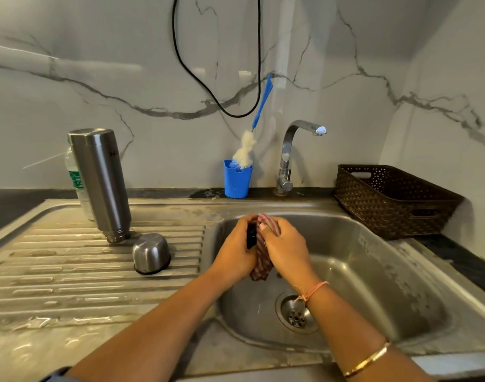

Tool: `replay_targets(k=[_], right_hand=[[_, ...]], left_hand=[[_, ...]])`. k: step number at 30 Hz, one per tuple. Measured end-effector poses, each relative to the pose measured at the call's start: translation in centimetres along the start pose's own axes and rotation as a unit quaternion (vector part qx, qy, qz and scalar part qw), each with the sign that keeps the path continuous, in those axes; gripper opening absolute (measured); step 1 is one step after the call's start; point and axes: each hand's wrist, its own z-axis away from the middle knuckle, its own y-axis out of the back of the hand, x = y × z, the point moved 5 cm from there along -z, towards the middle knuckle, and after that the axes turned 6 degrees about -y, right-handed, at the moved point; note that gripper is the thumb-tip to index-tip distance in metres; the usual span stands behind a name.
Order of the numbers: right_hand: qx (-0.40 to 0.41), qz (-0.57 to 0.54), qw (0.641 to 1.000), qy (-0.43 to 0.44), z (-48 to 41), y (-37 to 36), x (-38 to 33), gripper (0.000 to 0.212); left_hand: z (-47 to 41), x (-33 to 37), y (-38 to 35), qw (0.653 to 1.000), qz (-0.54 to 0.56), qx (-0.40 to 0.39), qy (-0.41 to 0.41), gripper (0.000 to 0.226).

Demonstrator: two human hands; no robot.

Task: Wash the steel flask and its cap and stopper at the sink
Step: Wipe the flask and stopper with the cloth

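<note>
A person's hands meet over a steel sink (379,274) set in a dark counter (4,208), under a wall (125,78) of white, grey-veined marble. The left hand (234,250) curls round the black stopper (251,236); the right hand (286,246) grips a red checked cloth (262,267) and presses it against the stopper, above the basin and short of the drain (296,314). On the ribbed, streaked drainboard (70,274) to the left, the flask (102,183) stands mouth down, with the cap (151,253) mouth down just beside it and a plastic bottle (76,180) behind. Along the back edge stand a blue cup (237,181) holding a bottle brush (245,150) and the tap (288,155), its spout turned right. A brown woven basket (387,205) sits on the sink's right corner. A black cable (208,86) loops down the wall.
</note>
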Motion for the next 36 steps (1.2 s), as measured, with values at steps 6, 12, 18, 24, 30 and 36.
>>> replay_targets(k=[6, 12, 18, 24, 30, 36], right_hand=[[-0.051, -0.295, 0.938, -0.175, -1.4, 1.6, 2.1, 0.023], [0.000, 0.012, 0.998, -0.063, 0.4, 0.2, 0.8, 0.028], [0.020, 0.048, 0.998, -0.033, 0.4, 0.5, -0.1, 0.032], [-0.034, -0.277, 0.934, -0.222, -1.2, 1.8, 3.3, 0.025], [-0.001, 0.034, 0.998, -0.057, 0.2, -0.4, 1.0, 0.024], [-0.084, -0.241, 0.935, -0.245, -1.1, 1.9, 2.6, 0.025]], left_hand=[[0.1, 0.1, -0.9, 0.988, 0.141, -0.024, 0.054, 0.057], [0.3, -1.2, -0.5, 0.980, 0.168, 0.009, 0.109, 0.059], [0.4, -0.9, -0.1, 0.960, 0.239, -0.039, 0.140, 0.073], [0.5, -0.3, -1.3, 0.911, 0.374, -0.057, 0.163, 0.063], [0.6, -1.4, -0.4, 0.924, 0.319, -0.034, 0.209, 0.060], [0.5, -0.6, -0.7, 0.850, 0.481, -0.070, 0.204, 0.052]])
